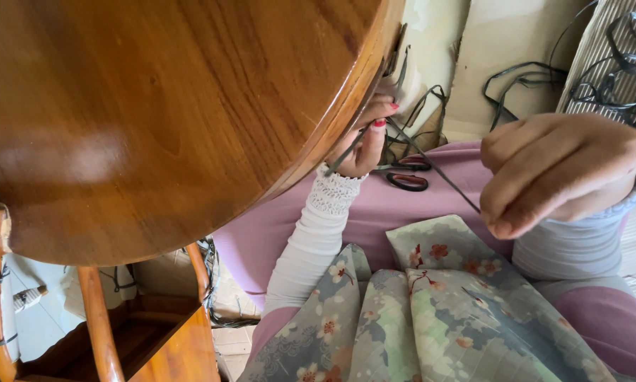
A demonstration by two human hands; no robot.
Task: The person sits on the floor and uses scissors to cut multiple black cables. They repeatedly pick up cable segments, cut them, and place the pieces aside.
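Note:
A round, polished wooden table top (155,120) fills the upper left. At its rim my left hand (366,145), nails painted red and a lace cuff at the wrist, pinches a thin dark strip (431,164). The strip runs taut to the right into my right hand (555,173), whose fingers are closed around its other end. Scissors with red handles (406,180) lie on the pink cloth of my lap just below the left hand, partly hidden by it.
A floral scarf (431,311) hangs down the front of me. More dark strips (601,78) lie looped on pale boards at the upper right. Wooden legs and a lower shelf (141,332) of the table stand at the lower left.

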